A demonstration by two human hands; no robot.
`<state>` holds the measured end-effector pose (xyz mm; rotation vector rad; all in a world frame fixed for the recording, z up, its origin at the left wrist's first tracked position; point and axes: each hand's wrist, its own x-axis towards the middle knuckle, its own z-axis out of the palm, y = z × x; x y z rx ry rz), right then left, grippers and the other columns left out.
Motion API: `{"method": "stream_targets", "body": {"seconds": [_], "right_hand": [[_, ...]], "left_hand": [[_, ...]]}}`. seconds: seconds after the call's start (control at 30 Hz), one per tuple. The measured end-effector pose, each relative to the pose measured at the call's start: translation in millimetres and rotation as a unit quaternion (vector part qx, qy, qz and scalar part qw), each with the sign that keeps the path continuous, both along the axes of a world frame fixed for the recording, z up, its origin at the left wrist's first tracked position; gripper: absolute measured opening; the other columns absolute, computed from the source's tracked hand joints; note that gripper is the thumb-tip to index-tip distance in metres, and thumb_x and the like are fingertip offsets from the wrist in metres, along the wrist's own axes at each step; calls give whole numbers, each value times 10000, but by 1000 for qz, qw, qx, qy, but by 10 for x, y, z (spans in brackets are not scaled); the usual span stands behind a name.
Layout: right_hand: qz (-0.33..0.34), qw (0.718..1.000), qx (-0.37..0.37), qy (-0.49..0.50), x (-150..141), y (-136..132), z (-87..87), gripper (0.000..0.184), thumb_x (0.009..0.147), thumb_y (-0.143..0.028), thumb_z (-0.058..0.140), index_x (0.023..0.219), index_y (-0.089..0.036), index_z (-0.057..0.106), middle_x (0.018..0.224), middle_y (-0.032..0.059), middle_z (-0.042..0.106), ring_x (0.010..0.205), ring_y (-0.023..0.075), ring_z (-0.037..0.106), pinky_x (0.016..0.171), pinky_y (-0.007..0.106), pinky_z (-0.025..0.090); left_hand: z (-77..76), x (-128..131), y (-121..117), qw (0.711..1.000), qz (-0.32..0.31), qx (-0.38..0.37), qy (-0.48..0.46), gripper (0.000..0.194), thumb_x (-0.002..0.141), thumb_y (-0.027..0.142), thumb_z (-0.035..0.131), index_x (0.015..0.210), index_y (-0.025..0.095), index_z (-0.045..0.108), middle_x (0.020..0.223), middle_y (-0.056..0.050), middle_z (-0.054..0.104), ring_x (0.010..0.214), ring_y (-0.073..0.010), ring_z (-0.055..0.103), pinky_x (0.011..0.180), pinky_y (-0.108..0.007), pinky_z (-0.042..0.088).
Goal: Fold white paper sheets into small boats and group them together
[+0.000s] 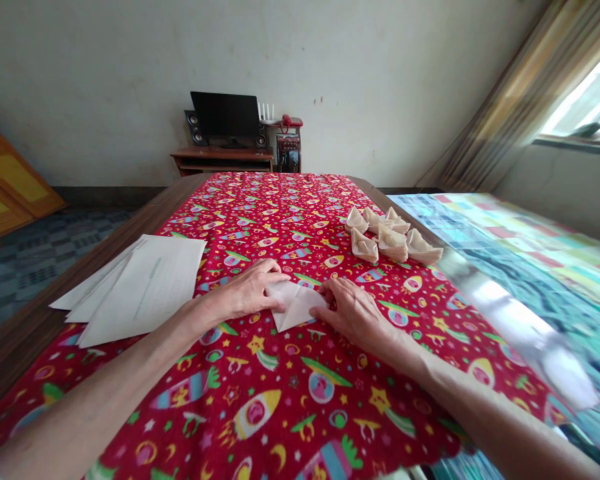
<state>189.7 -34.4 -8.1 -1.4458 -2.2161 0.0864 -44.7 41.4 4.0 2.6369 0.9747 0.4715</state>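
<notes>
A partly folded white paper lies on the red patterned cloth in front of me. My left hand rests on its left edge, fingers curled and pressing down on the fold. On the paper's right corner sits my right hand, with its fingertips pinching the paper flat against the cloth. Both hands touch the same sheet.
A stack of blank white sheets lies to the left on the cloth. Several finished folded paper boats sit at the back right. A wooden table edge shows on the left, a bed on the right, a monitor by the far wall.
</notes>
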Motion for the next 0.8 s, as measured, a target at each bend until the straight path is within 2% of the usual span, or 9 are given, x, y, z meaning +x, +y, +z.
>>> {"method": "stream_targets", "body": {"seconds": [0.17, 0.37, 0.57, 0.7, 0.8], "right_hand": [[3, 1000, 7, 8, -13, -31, 28, 220, 813, -337, 629, 932, -175, 539, 886, 54, 565, 831, 185, 533, 742, 300, 437], [6, 1000, 13, 24, -3, -23, 3, 190, 813, -329, 619, 919, -199, 530, 903, 51, 565, 831, 181, 533, 739, 300, 440], [10, 998, -34, 45, -16, 43, -52, 158, 782, -283, 624, 860, -205, 511, 801, -1, 571, 719, 136, 522, 634, 239, 388], [-6, 995, -74, 69, -60, 122, -2, 61, 776, -230, 599, 791, -199, 549, 701, -32, 579, 625, 108, 507, 566, 215, 336], [-4, 995, -65, 82, -77, 227, 57, 44, 773, -194, 580, 736, -189, 558, 671, -34, 572, 607, 99, 496, 559, 210, 325]], "left_hand": [[31, 8, -26, 1000, 2, 6, 10, 398, 692, 247, 714, 1071, 194, 605, 1082, -51, 531, 1049, -209, 521, 943, -326, 436], [38, -7, -17, 999, -23, 21, 20, 414, 731, 259, 690, 1129, 207, 592, 1156, -56, 533, 1097, -213, 511, 978, -338, 412], [7, -19, 14, 1000, -16, 4, 22, 443, 719, 295, 697, 1140, 212, 589, 1018, -37, 527, 1005, -201, 520, 910, -311, 436], [30, -11, 3, 1000, 1, -6, 28, 383, 713, 302, 687, 1072, 207, 595, 970, -24, 515, 974, -201, 524, 872, -313, 444], [14, 16, -12, 999, 29, -3, 19, 342, 682, 293, 701, 977, 185, 566, 975, -28, 515, 968, -212, 526, 859, -334, 455]]}}
